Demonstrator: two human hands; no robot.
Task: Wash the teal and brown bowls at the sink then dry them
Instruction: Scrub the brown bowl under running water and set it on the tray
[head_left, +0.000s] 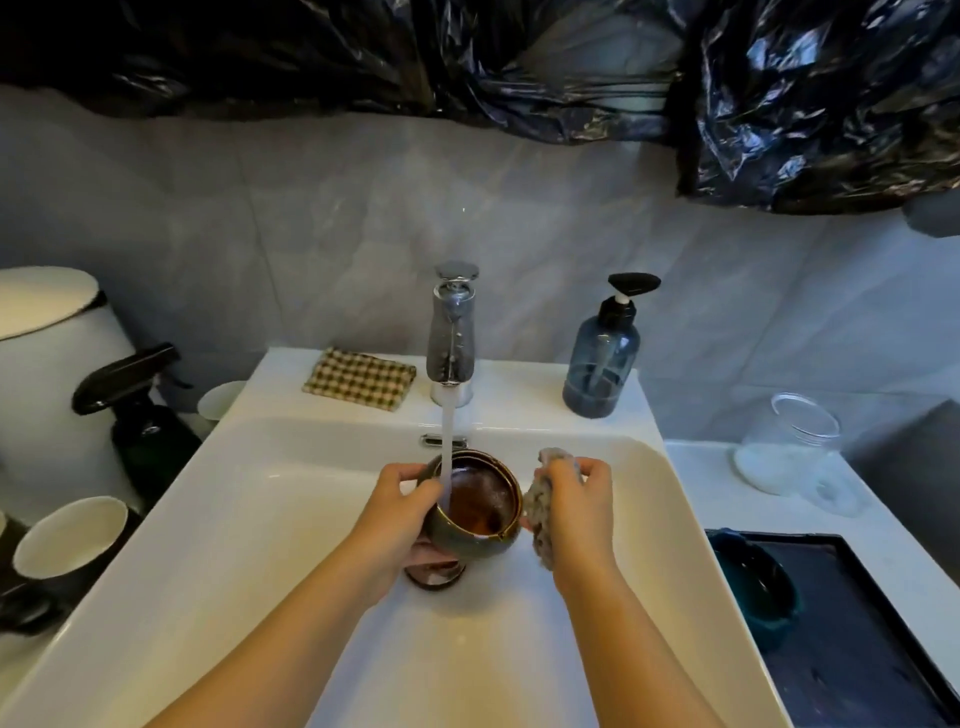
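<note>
The left hand wraps its fingers closed around the side of the brown bowl, thumb on the near rim, holding it tilted over the middle of the sink. The right hand is closed on a crumpled, knobbly grey sponge cloth, held just beside the bowl's right rim. The bowl is glazed ceramic, round and footed, dull green-brown outside and glossy amber inside; a stream of water from the chrome tap at the sink's back edge falls onto its left inner wall. The sink is smooth white and rectangular. On its back ledge, left of the tap, lies a folded checked cloth; near the back right corner stands a translucent blue pump bottle, with liquid in about its lowest third. The teal bowl rests on the left edge of a dark tray on the counter right of the sink. Farther back there, a clear plastic jar lies tilted, with something white inside.
</note>
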